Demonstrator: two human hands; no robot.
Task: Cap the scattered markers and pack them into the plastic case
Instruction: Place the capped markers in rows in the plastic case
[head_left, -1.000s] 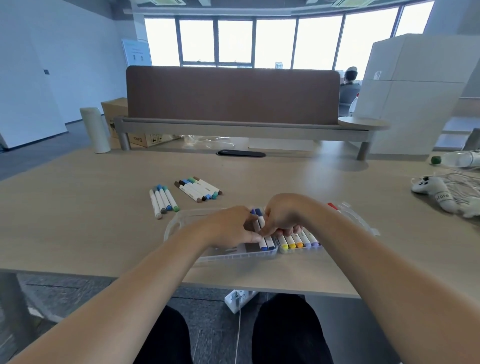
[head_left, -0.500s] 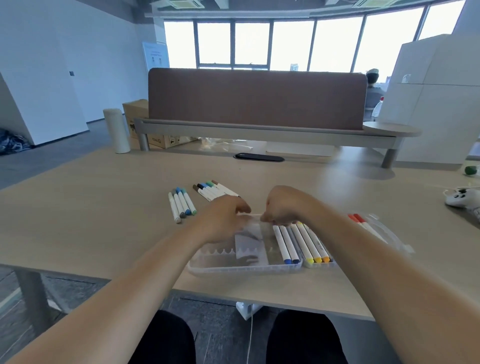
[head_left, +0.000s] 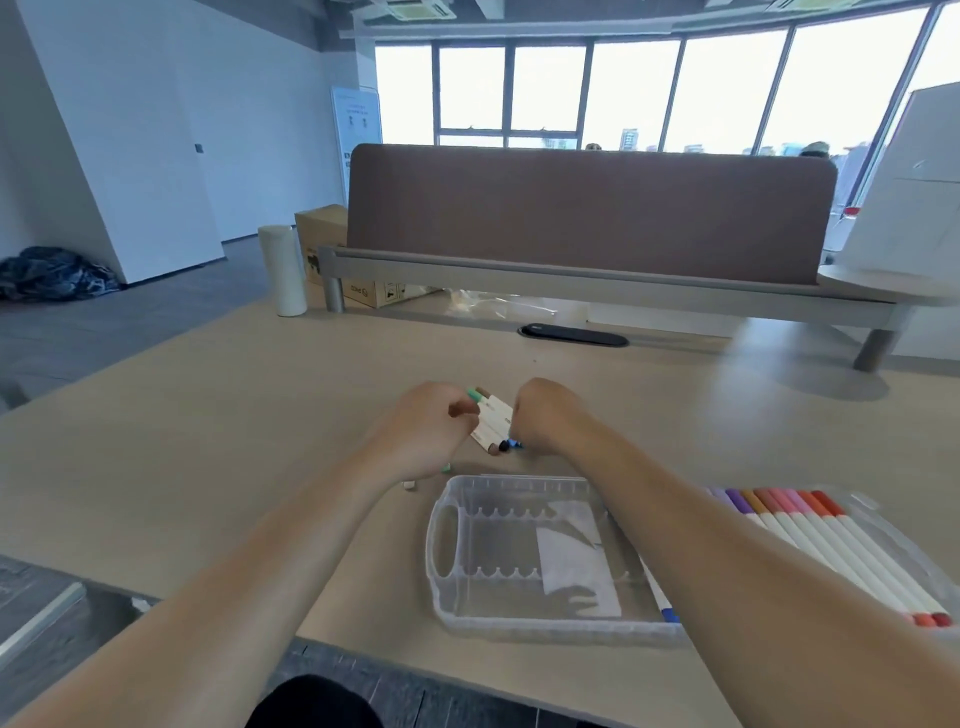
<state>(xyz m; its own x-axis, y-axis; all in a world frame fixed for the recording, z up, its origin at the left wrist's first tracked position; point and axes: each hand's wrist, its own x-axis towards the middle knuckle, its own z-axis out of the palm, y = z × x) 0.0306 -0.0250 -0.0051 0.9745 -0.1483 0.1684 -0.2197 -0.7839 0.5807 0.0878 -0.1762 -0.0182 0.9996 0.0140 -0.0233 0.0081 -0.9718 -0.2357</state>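
A small bunch of loose markers (head_left: 492, 422) lies on the surface (head_left: 249, 415) just beyond the far edge of the plastic case (head_left: 442, 545), with a green cap at its far end and brown and blue tips at its near end. The left hand (head_left: 423, 436) curls its grip round the bunch's left side. The right hand (head_left: 550, 415) is fisted against the bunch's right side. Its fingers are hidden, so I cannot tell whether that grip holds anything. Inside the case are a paper sheet (head_left: 576, 566) and one blue-tipped marker (head_left: 664, 605). A row of packed markers (head_left: 831, 535) lies to the right.

Clear case (head_left: 519, 626); white loose markers (head_left: 493, 423), green, brown, blue caps; packed markers (head_left: 810, 540) purple, orange, pink, red.
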